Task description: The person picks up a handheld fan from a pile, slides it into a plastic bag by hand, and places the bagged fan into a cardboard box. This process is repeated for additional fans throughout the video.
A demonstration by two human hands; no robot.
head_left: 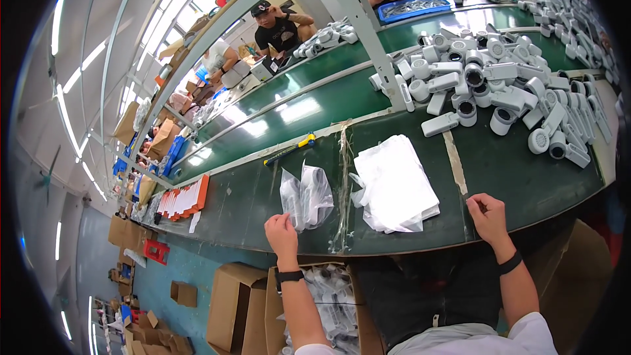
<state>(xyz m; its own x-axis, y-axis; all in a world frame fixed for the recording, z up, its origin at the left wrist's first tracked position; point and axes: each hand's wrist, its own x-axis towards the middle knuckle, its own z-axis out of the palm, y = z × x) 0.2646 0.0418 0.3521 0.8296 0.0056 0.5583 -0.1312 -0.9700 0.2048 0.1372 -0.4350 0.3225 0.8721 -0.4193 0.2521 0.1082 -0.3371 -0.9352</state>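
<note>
Two crinkly clear bags (315, 196) lie beside the left hand (282, 235), grip unclear; the right hand (490, 219) is pinched narrow

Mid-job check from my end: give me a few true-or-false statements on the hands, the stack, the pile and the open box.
1. The white stack lies between the bagged parts and the right hand. True.
2. The right hand holds one of the bagged parts. False: no part shows in it; they lie by the left hand.
3. The yellow-and-black tool lies beyond the bagged parts, left of the pile. True.
4. The open box below the bench has clear bags in it. True.
5. The pile sits left of the white stack. False: it sits to the right, farther back.
</note>
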